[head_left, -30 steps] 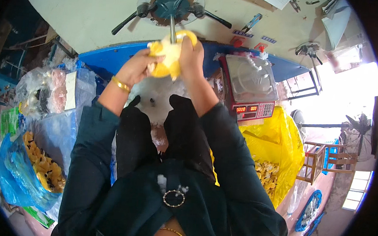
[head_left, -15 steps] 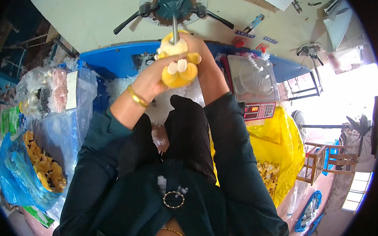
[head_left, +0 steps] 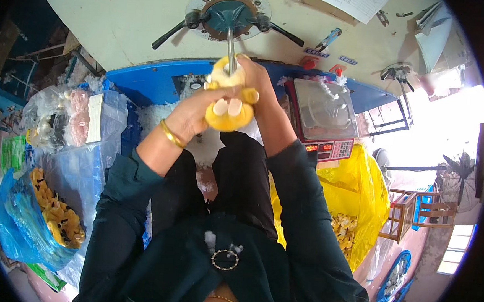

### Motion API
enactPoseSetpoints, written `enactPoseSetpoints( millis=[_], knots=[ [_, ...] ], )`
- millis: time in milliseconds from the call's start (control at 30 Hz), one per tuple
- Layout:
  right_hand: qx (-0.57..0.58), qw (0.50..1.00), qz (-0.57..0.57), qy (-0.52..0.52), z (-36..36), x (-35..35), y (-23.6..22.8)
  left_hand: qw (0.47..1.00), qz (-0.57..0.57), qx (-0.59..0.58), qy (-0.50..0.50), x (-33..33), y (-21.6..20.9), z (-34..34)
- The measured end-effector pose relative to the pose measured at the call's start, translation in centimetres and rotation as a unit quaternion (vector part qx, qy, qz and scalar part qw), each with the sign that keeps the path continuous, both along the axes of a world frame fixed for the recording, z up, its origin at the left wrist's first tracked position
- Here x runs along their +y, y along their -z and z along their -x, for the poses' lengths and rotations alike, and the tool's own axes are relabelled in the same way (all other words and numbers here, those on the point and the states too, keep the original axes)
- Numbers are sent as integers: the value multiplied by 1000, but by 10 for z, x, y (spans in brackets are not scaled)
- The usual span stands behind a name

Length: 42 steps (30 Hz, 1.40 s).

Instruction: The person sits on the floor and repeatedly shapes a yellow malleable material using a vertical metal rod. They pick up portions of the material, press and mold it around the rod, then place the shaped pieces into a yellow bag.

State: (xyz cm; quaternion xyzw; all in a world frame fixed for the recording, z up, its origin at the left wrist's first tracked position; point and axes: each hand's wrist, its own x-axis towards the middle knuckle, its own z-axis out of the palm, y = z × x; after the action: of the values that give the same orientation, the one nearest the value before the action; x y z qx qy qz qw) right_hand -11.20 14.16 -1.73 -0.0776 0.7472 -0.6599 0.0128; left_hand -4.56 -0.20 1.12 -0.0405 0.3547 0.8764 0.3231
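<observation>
A yellow plush toy (head_left: 229,120) with pale feet is held in front of the workbench, its open end around a thin metal tube (head_left: 230,49). My left hand (head_left: 199,108), with a gold bangle at the wrist, is closed around the toy's left side and middle. On the toy's upper right, my right hand (head_left: 254,78) grips it close to the tube. White material shows at the toy's upper end, around the tube. The tube comes out of a dark green fitting (head_left: 226,16) with two black handles. Part of the toy is hidden behind my fingers.
A digital scale (head_left: 325,112) with a clear tray stands on the right. Below it hangs a yellow bag (head_left: 362,186) of yellow pieces. At left, a blue bag (head_left: 13,223) holds yellow plush pieces. White fluff (head_left: 155,115) lies under the bench edge. Cutters (head_left: 329,40) lie on the bench.
Both hands and the plush toy have come slightly toward me, and more of the tube shows. The toy's feet have tipped lower. The whole view has shifted slightly.
</observation>
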Motion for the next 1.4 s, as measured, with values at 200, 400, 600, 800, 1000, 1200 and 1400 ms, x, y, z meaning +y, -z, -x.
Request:
enactPoseSetpoints(
  millis=[200, 400, 600, 800, 1000, 1200, 1400],
  knots=[
    [-115, 978, 171, -14, -51, -6, -32, 998, 18, -61, 14, -8, -16, -28],
    [-141, 965, 221, -15, -56, -6, -31, 998, 31, -61, 18, -11, -16, -25],
    [3, 986, 163, -19, -65, -2, -22, 997, 55, -46, 16, -8, -15, -33],
    [-147, 985, 89, -2, -109, 17, -23, 985, 128, 104, 47, -30, 16, -74],
    [-183, 962, -202, 30, -185, 176, 4, 651, 695, 264, -153, -155, 60, -161],
    [-330, 839, -425, 89, -225, 321, 28, 189, 895, -47, -401, -297, 85, -335],
    [-354, 810, -461, 79, -225, 340, 34, 194, 855, -194, -440, -343, 116, -355]
  ],
)
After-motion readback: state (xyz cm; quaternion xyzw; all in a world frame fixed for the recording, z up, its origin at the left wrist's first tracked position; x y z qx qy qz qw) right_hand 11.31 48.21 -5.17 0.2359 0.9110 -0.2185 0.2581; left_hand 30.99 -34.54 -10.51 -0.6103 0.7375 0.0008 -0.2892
